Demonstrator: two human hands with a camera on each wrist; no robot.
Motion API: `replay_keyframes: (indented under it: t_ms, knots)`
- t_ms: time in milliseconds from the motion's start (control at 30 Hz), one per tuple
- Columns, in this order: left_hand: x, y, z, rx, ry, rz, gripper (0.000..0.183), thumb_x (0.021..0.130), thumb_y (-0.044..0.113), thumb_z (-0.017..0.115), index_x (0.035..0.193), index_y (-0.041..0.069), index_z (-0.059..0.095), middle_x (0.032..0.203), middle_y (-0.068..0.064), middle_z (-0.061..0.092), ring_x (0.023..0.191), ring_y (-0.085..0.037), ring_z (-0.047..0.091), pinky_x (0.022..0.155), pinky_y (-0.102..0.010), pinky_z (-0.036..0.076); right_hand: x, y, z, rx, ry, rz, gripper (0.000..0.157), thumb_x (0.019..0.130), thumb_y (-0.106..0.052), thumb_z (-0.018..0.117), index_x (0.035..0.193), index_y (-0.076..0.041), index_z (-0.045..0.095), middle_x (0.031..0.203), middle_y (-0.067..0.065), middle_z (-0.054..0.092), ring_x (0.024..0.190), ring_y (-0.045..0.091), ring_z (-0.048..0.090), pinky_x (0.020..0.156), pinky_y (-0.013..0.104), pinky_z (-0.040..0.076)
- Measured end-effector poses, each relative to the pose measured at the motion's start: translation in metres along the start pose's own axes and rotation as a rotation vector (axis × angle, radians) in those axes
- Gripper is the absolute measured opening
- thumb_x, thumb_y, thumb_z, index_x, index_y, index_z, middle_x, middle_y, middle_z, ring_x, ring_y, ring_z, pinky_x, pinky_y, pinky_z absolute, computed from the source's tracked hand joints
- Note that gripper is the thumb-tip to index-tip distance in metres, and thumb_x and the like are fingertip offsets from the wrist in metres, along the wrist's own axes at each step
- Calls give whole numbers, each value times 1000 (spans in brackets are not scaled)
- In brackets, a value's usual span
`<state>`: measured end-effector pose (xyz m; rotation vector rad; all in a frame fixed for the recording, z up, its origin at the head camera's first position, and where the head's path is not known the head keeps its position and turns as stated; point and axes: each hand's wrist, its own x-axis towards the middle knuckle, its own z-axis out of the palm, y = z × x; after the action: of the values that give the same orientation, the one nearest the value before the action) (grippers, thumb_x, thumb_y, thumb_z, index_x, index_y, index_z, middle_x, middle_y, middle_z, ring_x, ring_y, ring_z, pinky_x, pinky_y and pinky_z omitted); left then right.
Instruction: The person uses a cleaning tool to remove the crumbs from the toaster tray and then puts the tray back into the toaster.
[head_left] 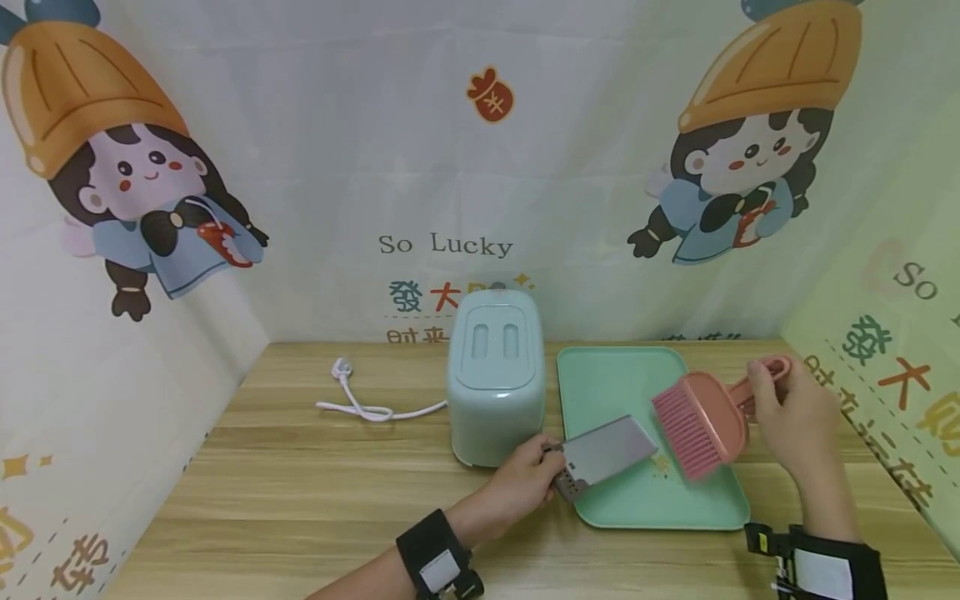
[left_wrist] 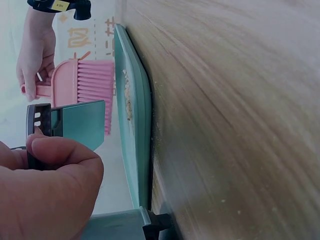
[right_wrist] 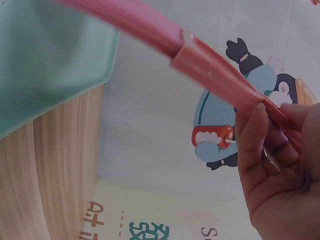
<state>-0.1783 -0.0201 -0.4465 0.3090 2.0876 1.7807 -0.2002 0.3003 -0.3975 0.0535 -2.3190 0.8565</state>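
My left hand (head_left: 525,479) pinches the dark, slotted end of a shiny flat metal crumb tray (head_left: 613,450), holding it tilted above the left part of a green tray (head_left: 600,385). My right hand (head_left: 797,415) grips the handle of a pink brush (head_left: 720,417), whose bristles (head_left: 686,429) point left and down over the green tray. In the left wrist view, the bristles overlap the far end of the crumb tray (left_wrist: 82,120). Tan crumbs (left_wrist: 128,100) lie on the green tray below.
A pale green toaster (head_left: 497,408) stands just left of the green tray, close to my left hand. Its white cord (head_left: 382,412) and plug (head_left: 341,367) lie on the wooden table (head_left: 300,500). Printed cloth (head_left: 337,150) walls the back and sides.
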Motion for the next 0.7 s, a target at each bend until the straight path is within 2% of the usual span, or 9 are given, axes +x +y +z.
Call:
replay_keyframes:
  t_ms: [100, 167, 267, 367, 467, 533, 700]
  knots:
    - [0, 0, -1, -2, 1, -3, 19, 100, 18, 42, 110, 6, 52, 91, -4, 57, 66, -13, 46, 54, -22, 36, 1, 1, -3, 7, 116, 84, 29, 99, -26, 49, 103, 2, 56, 66, 15, 63, 46, -5, 47, 40, 15, 37]
    - [-1, 0, -1, 0, -2, -5, 19, 100, 18, 42, 111, 6, 52, 93, -5, 57, 67, -13, 46, 54, -22, 37, 2, 0, -5, 34, 165, 145, 30, 98, -27, 49, 106, 0, 57, 64, 9, 65, 46, -9, 49, 41, 13, 37]
    - [-3, -1, -2, -4, -2, -3, 20, 99, 18, 41, 111, 5, 51, 95, -5, 57, 67, -14, 45, 54, -23, 37, 2, 0, -6, 57, 195, 219, 29, 97, -28, 50, 110, -2, 55, 58, -7, 62, 46, -10, 50, 39, 14, 36]
    - [-4, -1, -1, -9, 5, 0, 19, 99, 17, 42, 111, 5, 51, 95, -5, 57, 67, -14, 45, 53, -22, 36, 1, 1, -7, 127, 193, 307, 25, 97, -28, 53, 109, -6, 53, 58, -18, 56, 46, -6, 53, 39, 14, 41]
    - [-4, -2, -2, -6, 18, 2, 17, 99, 16, 43, 109, 6, 52, 93, -5, 58, 65, -14, 45, 53, -22, 36, 0, 2, -8, 297, 164, 402, 21, 96, -30, 56, 106, -13, 50, 63, -17, 59, 52, 1, 60, 45, 16, 49]
    - [-4, -2, -3, 12, 17, -1, 17, 99, 17, 43, 108, 6, 53, 91, -5, 58, 65, -13, 46, 52, -22, 36, -1, 5, -10, 462, 121, 453, 21, 95, -30, 58, 106, -15, 46, 68, -12, 65, 57, 8, 64, 49, 19, 52]
    - [-3, 0, -5, 31, -1, -9, 16, 99, 17, 43, 107, 8, 53, 89, -5, 58, 65, -14, 46, 52, -23, 36, 0, 19, -25, 839, -39, 456, 28, 93, -20, 61, 112, -9, 44, 81, -1, 71, 71, 14, 68, 61, 23, 54]
